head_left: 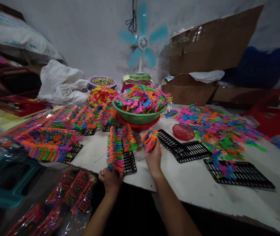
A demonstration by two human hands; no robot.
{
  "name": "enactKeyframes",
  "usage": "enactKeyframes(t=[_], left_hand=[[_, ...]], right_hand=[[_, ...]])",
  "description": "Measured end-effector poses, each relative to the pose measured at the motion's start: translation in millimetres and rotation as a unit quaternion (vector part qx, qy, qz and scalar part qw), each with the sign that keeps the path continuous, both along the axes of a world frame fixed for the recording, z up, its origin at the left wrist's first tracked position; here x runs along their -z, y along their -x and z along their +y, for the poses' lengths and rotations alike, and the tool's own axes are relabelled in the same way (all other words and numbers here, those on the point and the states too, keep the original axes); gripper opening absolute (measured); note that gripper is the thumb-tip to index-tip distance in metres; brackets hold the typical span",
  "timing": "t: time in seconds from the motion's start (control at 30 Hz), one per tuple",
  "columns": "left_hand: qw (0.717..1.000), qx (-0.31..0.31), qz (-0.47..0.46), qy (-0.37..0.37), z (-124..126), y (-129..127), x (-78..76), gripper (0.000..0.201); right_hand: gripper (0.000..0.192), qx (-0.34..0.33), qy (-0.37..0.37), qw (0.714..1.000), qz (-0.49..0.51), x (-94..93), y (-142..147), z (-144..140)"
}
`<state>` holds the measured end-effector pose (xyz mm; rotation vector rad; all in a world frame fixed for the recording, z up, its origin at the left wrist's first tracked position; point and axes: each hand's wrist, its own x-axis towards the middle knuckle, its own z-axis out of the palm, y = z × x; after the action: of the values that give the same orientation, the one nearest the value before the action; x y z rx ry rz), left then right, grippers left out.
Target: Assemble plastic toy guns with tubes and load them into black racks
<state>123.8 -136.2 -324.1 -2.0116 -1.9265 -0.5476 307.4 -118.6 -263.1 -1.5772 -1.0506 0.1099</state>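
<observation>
My left hand (110, 178) rests at the near edge of the white table (204, 193), touching the front end of a black slotted rack (129, 163) packed with upright rows of bright plastic toy pieces (116, 144). My right hand (153, 156) is raised just right of that rack, closed around a small bunch of colourful plastic pieces (149, 139). A green bowl (140, 116) heaped with the same pieces stands behind, on a red basin.
Empty black racks (186, 149) and a red mesh basket (183, 131) lie to the right, beside a loose spread of pieces (218, 131). Filled racks (48, 137) crowd the left. Cardboard boxes (211, 49), a fan (142, 42) and a white bag (61, 82) line the back.
</observation>
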Motion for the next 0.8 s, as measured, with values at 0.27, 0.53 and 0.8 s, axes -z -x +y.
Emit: enactKeyframes(t=[0.27,0.53,0.8], left_hand=[[0.996,0.057,-0.06,-0.043,-8.8,11.0,14.4,0.026],[0.993,0.07,-0.029,-0.086,-1.5,8.1,26.6,0.031],[0.991,0.078,-0.001,-0.108,10.7,8.2,33.5,0.033]], right_hand=[[0.081,0.116,0.319,0.909,-0.244,2.3,-65.3,-12.6],[0.059,-0.107,0.156,0.972,-0.143,51.2,51.7,37.4],[0.017,-0.139,0.097,0.985,-0.038,37.8,73.3,73.9]])
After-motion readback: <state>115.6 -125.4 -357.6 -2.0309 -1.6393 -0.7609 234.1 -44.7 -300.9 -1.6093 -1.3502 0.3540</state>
